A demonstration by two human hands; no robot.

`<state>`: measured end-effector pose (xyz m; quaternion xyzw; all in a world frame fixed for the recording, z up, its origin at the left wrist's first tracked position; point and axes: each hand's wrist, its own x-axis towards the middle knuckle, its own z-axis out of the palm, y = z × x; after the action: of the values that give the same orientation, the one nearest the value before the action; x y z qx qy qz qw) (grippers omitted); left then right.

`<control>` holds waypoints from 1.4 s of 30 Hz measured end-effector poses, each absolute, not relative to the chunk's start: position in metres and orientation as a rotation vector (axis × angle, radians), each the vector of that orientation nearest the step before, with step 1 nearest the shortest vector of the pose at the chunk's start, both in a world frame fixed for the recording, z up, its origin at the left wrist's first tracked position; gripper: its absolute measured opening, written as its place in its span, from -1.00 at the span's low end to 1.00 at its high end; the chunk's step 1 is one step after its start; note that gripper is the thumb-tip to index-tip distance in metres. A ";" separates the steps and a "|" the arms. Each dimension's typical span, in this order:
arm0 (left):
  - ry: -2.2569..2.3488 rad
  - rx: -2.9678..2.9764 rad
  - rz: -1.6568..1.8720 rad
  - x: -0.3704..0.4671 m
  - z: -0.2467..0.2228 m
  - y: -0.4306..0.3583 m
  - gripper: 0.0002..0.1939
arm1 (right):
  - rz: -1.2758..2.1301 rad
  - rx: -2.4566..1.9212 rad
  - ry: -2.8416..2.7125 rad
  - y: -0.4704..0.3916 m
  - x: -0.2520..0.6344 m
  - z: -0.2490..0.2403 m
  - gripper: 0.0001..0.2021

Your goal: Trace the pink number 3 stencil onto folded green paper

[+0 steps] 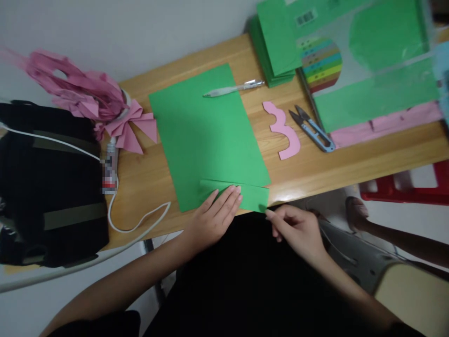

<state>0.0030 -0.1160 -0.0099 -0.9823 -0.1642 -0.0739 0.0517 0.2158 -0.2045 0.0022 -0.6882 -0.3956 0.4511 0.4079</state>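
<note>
Green paper strip under my left hand.
I see flat, slightly parted fingers on it, over the green sheet's near edge; my right hand meets its corner, pinch unclear.

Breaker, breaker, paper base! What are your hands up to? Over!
Left hand flat on small green piece; right hand at its corner. Pen lies across edge of big green sheet, clear of both hands.

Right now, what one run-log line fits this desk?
left hand: flat on green strip | right hand: at strip's corner | green sheet: partly under strip | pen: across sheet's edge
</note>
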 end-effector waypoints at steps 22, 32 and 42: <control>-0.703 -2.947 -0.447 0.009 -0.015 -0.117 -0.65 | -0.051 -1.471 -2.420 -0.187 0.230 -0.029 -0.30; -0.663 -2.978 -0.418 0.035 -0.016 -0.126 -0.63 | 0.048 -1.466 -2.360 -0.187 0.231 -0.026 -0.26; -0.769 -3.063 -0.280 -0.008 -0.006 -0.104 -0.46 | -0.088 -1.495 -2.389 -0.184 0.226 -0.021 -0.23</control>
<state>-0.0078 -0.1038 -0.0062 -0.9660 -0.2426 -0.0882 -0.0146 0.2263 -0.1836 -0.0210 -0.5235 -0.8362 -0.0309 0.1604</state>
